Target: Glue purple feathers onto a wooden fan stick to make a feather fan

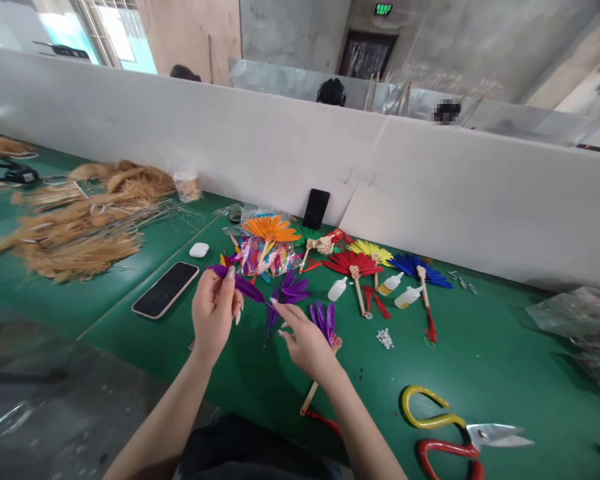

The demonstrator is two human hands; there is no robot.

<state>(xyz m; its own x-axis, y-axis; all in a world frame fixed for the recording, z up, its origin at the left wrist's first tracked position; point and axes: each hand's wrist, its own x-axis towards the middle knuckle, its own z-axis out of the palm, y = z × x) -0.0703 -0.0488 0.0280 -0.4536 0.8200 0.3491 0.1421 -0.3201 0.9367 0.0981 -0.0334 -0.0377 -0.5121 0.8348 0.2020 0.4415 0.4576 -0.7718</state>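
Observation:
A long purple feather (250, 289) is pinched between the thumb and fingers of my left hand (213, 313). My right hand (305, 340) has its fingertips at the feather's thin quill end, with the fingers curled. Under and behind the feather lies a loose pile of purple feathers (293, 288) on the green table. Partly covered by my right hand and forearm is a fan with a few upright purple feathers (324, 320); its wooden handle (309, 399) and red tassel point towards me.
Finished-looking feather fans in orange (271, 229), red (353, 262), yellow (373, 252) and blue (425, 270) lie behind. Glue bottles (409, 297), white beads (385, 339), large scissors (473, 433), a phone (166, 290) and tan fibre bundles (87, 247) are around. A white partition (280, 143) stands at the back.

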